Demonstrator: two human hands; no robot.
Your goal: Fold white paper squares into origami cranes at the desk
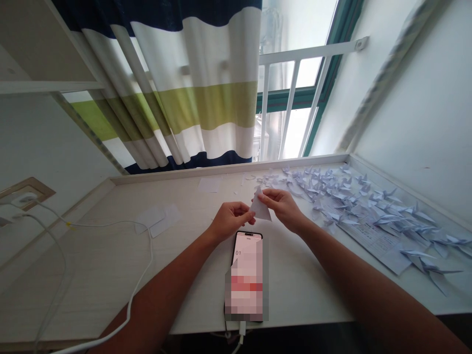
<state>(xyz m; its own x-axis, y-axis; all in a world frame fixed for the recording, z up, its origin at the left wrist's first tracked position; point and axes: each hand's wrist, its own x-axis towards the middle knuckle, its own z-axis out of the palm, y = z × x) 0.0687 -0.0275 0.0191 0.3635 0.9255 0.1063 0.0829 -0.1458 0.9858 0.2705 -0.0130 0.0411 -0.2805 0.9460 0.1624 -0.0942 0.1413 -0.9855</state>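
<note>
Between my two hands is a small folded piece of white paper (262, 211), roughly triangular with its point upward, held above the white desk. My left hand (231, 219) pinches its lower left corner between thumb and fingers. Near the top, my right hand (282, 206) grips it with the thumb on the near face; some fingers are hidden behind. Just below the hands lies a phone (248, 275) with a lit, partly blurred screen. To the right spread many folded paper cranes (339, 191), some resting on a printed sheet (372, 241).
Loose white paper sheets (162, 221) lie at the left, and another sheet (209, 185) lies near the back edge. A white cable (150, 250) loops across the left side from a wall socket (27, 196). Behind the desk hang a striped curtain (206, 108) and white window bars (289, 103).
</note>
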